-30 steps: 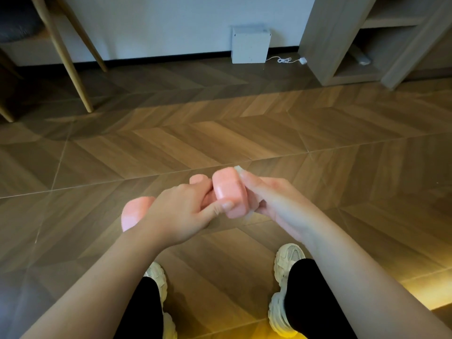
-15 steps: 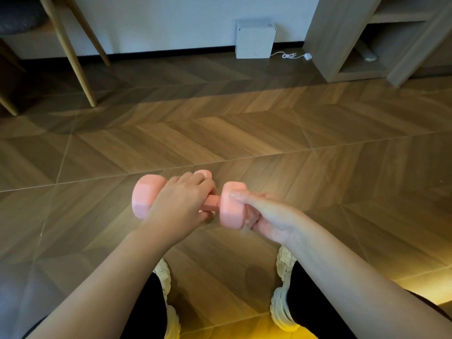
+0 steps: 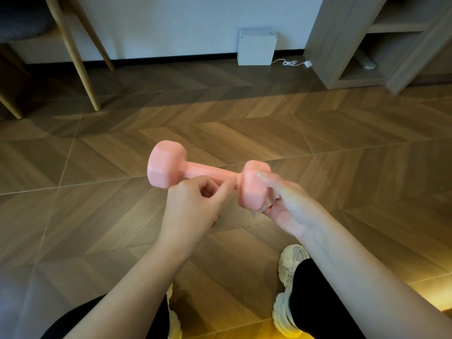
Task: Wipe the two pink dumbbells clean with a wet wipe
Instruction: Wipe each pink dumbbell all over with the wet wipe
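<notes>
Pink dumbbell (image 3: pixel 208 172) hangs level above the wood floor (image 3: pixel 318 133); I log the right hand (image 3: pixel 286 204) cupping its right head, the left hand (image 3: pixel 193 206) half-curled just under the bar, grip unclear.

dumbbell (image 3: pixel 171 167): solid matte pink, no markings | floor (image 3: pixel 318 148): brown wood-look chevron, thin pale seams | sneakers (image 3: pixel 291 260): off-white, kinda chunky | pants (image 3: pixel 313 302): plain black | box (image 3: pixel 256 47) by the wall: white | cable (image 3: pixel 291 62): white | chair legs (image 3: pixel 73 57): light yellowish wood | shelf unit (image 3: pixel 342 40): greyish-beige woodgrain
</notes>
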`<state>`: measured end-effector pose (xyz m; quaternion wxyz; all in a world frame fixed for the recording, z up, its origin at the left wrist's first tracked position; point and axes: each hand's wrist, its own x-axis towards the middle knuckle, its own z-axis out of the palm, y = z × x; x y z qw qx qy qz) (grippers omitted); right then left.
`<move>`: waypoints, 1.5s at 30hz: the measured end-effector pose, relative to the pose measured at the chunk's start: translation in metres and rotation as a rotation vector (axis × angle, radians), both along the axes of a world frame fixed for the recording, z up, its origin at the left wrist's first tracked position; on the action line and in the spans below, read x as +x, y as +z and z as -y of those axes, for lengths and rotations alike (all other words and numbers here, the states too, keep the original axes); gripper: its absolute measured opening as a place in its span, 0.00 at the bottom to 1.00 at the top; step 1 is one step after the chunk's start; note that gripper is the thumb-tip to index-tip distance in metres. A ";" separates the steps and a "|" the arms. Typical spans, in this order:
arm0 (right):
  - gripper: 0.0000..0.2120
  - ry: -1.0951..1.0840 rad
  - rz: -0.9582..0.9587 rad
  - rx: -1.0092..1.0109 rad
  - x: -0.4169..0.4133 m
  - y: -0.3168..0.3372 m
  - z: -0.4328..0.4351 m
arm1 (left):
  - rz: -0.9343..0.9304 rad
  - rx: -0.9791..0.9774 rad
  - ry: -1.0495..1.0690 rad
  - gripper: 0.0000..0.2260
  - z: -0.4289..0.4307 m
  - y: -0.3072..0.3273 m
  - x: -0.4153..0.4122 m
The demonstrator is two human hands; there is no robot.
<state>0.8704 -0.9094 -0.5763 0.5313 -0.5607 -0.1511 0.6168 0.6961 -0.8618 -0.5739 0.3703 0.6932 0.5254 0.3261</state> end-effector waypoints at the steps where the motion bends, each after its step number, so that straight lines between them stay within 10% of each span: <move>1: 0.26 0.000 -0.004 -0.006 0.000 0.001 0.001 | 0.101 -0.167 0.030 0.21 -0.001 0.001 0.002; 6: 0.39 -0.047 -0.029 0.007 -0.006 0.002 0.005 | 0.338 -0.632 0.186 0.24 -0.009 0.006 0.008; 11: 0.07 0.070 -0.108 0.109 -0.006 0.002 0.006 | 0.700 -0.791 0.242 0.21 -0.013 0.009 0.018; 17: 0.29 0.160 0.034 0.162 -0.028 0.000 0.008 | 1.425 -0.786 0.537 0.15 -0.038 0.023 0.012; 27: 0.22 0.168 1.015 0.795 -0.050 0.008 0.015 | 1.454 -0.702 0.481 0.16 -0.045 0.028 -0.007; 34: 0.25 0.331 0.799 0.477 -0.048 0.009 0.019 | 1.434 -0.679 0.489 0.15 -0.049 0.028 -0.008; 45: 0.39 0.269 0.911 0.498 -0.048 0.005 0.021 | 1.428 -0.755 0.363 0.15 -0.044 0.024 0.008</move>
